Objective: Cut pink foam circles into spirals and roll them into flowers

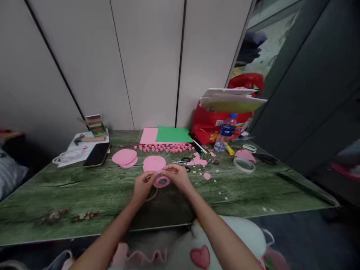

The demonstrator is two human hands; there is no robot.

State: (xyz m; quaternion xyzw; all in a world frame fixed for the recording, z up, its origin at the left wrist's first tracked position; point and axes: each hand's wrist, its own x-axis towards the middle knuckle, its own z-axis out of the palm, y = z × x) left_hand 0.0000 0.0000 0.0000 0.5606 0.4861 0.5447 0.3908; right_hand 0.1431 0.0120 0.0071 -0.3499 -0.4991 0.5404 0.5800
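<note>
Both my hands meet over the middle of the table, fingertips close together. My left hand [144, 184] is pinched closed at the near left edge of some pink discs [154, 163]. Opposite it, my right hand [177, 174] has its thumb and fingers pressed together at the same spot. What lies between the fingertips is too small to make out. Just below the fingertips is a pink ring [162, 182] with a greyish centre. Black-handled scissors [185, 160] lie right beside my right hand. More pink discs [125, 156] are stacked to the left.
A phone [97, 154], hammer [90, 139] and cord [69, 155] lie at left. Small pink pieces [165, 148] line up before green sheets [173, 134]. A bottle [225, 132], red bag [206, 125], tape roll [244, 165] and paper scraps [207, 176] are at right.
</note>
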